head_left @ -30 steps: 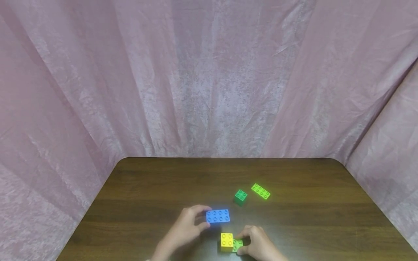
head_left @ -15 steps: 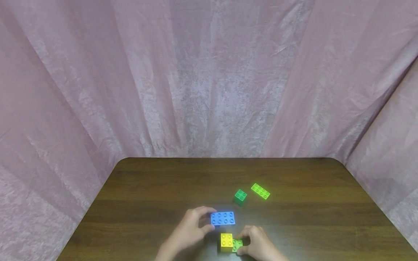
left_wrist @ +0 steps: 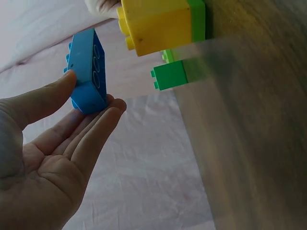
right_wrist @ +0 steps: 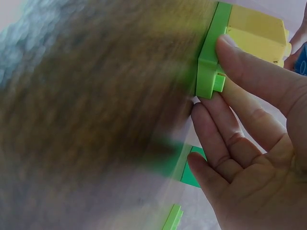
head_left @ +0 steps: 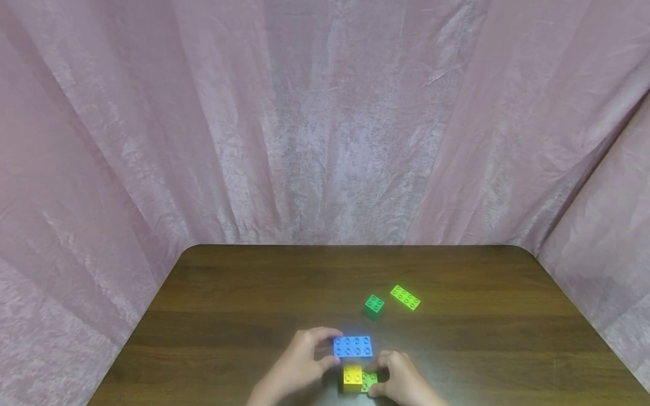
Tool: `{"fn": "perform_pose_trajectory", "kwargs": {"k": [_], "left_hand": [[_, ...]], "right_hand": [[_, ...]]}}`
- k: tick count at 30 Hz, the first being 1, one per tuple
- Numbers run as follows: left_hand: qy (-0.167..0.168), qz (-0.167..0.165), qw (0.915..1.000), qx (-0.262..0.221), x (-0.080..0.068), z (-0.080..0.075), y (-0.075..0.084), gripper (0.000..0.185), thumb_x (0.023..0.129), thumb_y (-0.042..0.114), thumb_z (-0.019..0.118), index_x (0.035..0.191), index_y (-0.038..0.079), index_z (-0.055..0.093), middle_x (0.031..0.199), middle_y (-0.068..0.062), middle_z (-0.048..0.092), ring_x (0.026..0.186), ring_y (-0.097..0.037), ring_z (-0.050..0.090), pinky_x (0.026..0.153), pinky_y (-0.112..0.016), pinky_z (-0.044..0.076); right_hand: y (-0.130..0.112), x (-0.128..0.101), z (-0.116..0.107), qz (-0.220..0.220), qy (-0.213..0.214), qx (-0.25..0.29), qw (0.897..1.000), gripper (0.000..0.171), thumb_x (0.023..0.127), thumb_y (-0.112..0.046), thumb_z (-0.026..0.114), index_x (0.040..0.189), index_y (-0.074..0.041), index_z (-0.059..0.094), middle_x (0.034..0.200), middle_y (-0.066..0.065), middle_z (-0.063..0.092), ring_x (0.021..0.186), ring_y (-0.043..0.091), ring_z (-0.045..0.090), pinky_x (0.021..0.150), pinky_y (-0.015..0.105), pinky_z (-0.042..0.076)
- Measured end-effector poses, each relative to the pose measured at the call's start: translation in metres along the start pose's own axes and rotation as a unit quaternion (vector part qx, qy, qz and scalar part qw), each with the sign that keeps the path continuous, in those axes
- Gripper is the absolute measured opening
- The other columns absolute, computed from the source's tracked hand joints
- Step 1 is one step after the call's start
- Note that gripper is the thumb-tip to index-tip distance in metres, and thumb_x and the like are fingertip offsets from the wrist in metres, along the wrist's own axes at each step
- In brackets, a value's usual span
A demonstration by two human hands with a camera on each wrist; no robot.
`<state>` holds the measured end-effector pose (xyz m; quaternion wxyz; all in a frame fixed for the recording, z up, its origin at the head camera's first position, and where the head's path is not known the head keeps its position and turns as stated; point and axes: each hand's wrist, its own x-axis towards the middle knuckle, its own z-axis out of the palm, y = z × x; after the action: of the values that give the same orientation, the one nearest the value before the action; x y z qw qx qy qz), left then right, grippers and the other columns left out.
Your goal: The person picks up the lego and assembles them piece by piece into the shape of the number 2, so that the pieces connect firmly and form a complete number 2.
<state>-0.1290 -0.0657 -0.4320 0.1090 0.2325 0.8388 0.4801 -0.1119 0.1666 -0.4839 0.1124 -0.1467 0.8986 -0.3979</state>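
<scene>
Left fingers [left_wrist: 53,96]: I'm pinching the left short end of the blue brick [head_left: 352,347], thumb and fingertips parted only by its width.
Right fingers [right_wrist: 254,72]: I'm gripping the free right end of the light-green base brick [head_left: 369,382], thumb on the near side, fingertips on the far side.
Blue brick: hanging at the lower centre of the head view, raised off the desk [head_left: 228,299], studs up, hollow side facing down.
Long axis: running left to right across the frame, pointing away from my left fingertips.
Yellow brick [head_left: 352,379]: sitting on the base brick's left part, its studs showing just below the blue brick in the head view.
Key gap: I'm judging this one by the left wrist view, where the blue brick is riding higher than the yellow, no contact showing.
Nearer hand: the right is lying just beside the yellow; the left is carrying the blue.
Dark-green brick [head_left: 374,304]: standing farther up the frame, beyond both hands.
</scene>
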Motion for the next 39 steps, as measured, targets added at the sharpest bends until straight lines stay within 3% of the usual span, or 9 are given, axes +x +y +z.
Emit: {"fn": "perform_pose_trajectory", "kwargs": {"k": [9, 19, 28, 33, 39], "left_hand": [[-0.011, 0.012, 0.9998, 0.013, -0.001, 0.007, -0.002, 0.036, 0.082, 0.006, 0.070, 0.118, 0.004, 0.065, 0.120, -0.016, 0.068, 0.112, -0.032, 0.066, 0.093, -0.041, 0.057], [-0.032, -0.020, 0.9993, 0.005, -0.003, 0.010, -0.003, 0.038, 0.083, 0.008, 0.069, 0.120, 0.005, 0.064, 0.123, -0.015, 0.067, 0.114, -0.035, 0.064, 0.095, -0.049, 0.055], [-0.033, -0.004, 0.9994, 0.005, -0.002, 0.011, -0.006, 0.037, 0.082, 0.006, 0.070, 0.119, 0.003, 0.065, 0.121, -0.016, 0.067, 0.112, -0.036, 0.065, 0.092, -0.046, 0.057], [-0.032, -0.014, 0.9993, -0.015, -0.002, 0.014, -0.007, 0.038, 0.081, 0.006, 0.070, 0.119, 0.003, 0.064, 0.121, -0.016, 0.067, 0.112, -0.035, 0.065, 0.092, -0.045, 0.057], [-0.039, -0.021, 0.9975, -0.055, -0.001, 0.016, -0.007, 0.039, 0.081, 0.002, 0.070, 0.119, 0.000, 0.063, 0.121, -0.019, 0.066, 0.110, -0.034, 0.066, 0.091, -0.040, 0.058]], "right_hand": [[0.000, 0.000, 0.001, 0.012, 0.008, 0.007, 1.000, 0.032, 0.065, -0.013, 0.084, 0.093, -0.004, 0.071, 0.086, 0.001, 0.071, 0.076, 0.012, 0.061, 0.072, 0.034, 0.055], [-0.001, -0.001, 0.002, 0.008, 0.018, -0.003, 1.000, 0.033, 0.063, -0.012, 0.084, 0.092, -0.003, 0.071, 0.087, 0.002, 0.071, 0.079, 0.015, 0.062, 0.077, 0.040, 0.055], [-0.001, 0.001, 0.002, 0.005, 0.021, -0.013, 1.000, 0.033, 0.063, -0.012, 0.084, 0.093, -0.004, 0.072, 0.089, 0.001, 0.070, 0.082, 0.017, 0.063, 0.079, 0.045, 0.055], [0.000, 0.000, 0.002, 0.016, 0.011, 0.013, 1.000, 0.035, 0.064, -0.009, 0.083, 0.095, -0.002, 0.070, 0.089, 0.003, 0.071, 0.081, 0.017, 0.063, 0.078, 0.044, 0.056], [0.000, 0.002, 0.001, 0.031, -0.002, 0.046, 0.998, 0.038, 0.065, -0.004, 0.082, 0.100, 0.001, 0.069, 0.093, 0.009, 0.073, 0.086, 0.024, 0.066, 0.082, 0.054, 0.055]]}}
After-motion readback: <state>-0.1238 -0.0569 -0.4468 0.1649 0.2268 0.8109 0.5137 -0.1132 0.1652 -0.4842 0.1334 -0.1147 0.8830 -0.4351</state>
